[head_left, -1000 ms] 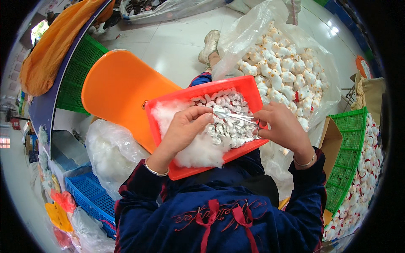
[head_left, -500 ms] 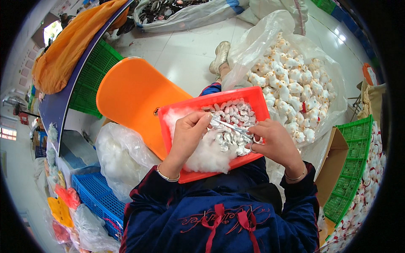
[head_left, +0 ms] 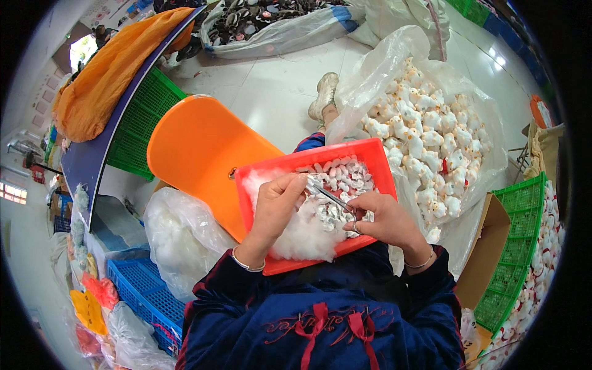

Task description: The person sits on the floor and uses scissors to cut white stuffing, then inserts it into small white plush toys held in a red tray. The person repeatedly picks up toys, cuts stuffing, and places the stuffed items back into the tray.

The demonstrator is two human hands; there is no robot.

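On my lap rests a red plastic tray (head_left: 390, 179), tilted slightly. White stuffing fluff (head_left: 302, 237) fills its left side, and many small white and silvery pieces (head_left: 342, 176) fill the rest. My left hand (head_left: 276, 206) pinches a small whitish-silver piece (head_left: 312, 184) between thumb and fingers above the fluff. In my right hand (head_left: 388, 217) are scissor-handled metal forceps (head_left: 336, 200), a finger through a ring. Their tips meet the small piece at my left fingertips; whether they grip it or go inside it I cannot make out.
An orange chair seat (head_left: 203, 157) stands beyond the tray's left. At the right is a clear bag (head_left: 361, 86) of small white plush figures (head_left: 425, 135). A bag of stuffing (head_left: 179, 231), a blue crate (head_left: 139, 280) and a green crate (head_left: 515, 246) flank me.
My right hand has moved left with the forceps, nearer to my left hand, and the handles look closer together. My left hand keeps its pinch. The whole view has shifted slightly.
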